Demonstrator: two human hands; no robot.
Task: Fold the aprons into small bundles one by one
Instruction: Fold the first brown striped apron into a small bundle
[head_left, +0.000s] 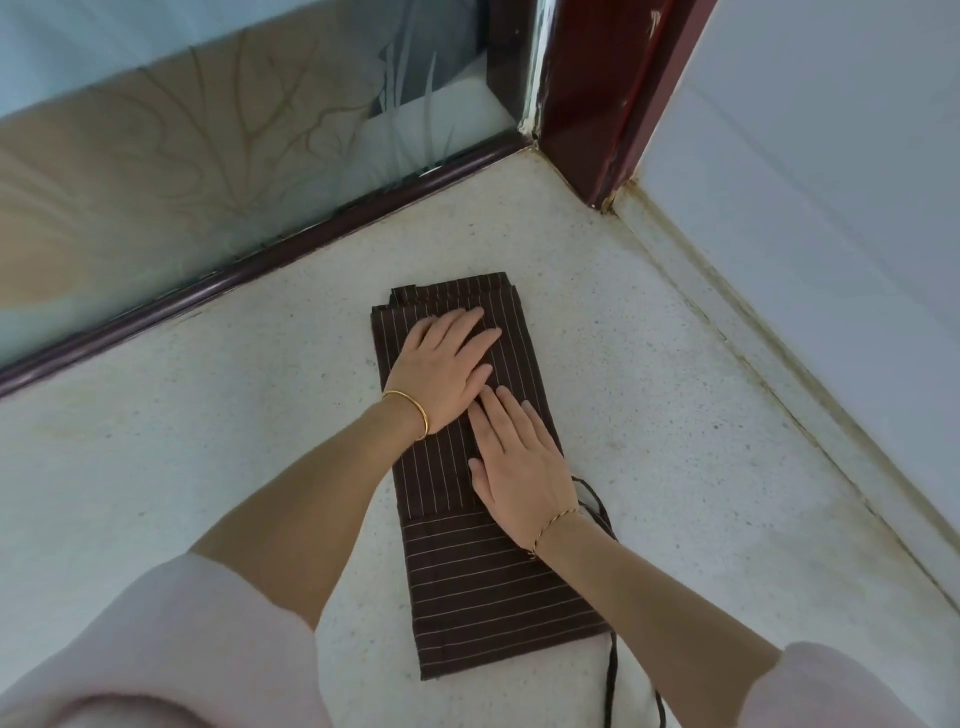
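A dark brown apron with thin pale stripes lies folded into a long narrow strip on a speckled white counter. My left hand presses flat on its far half, fingers straight, a gold bangle on the wrist. My right hand lies flat on the middle of the strip, its fingertips touching the left hand. The apron's dark tie strings trail off its right edge toward me.
A frosted glass panel in a dark frame borders the counter on the left and far side. A dark red post stands in the far corner. A pale wall runs along the right.
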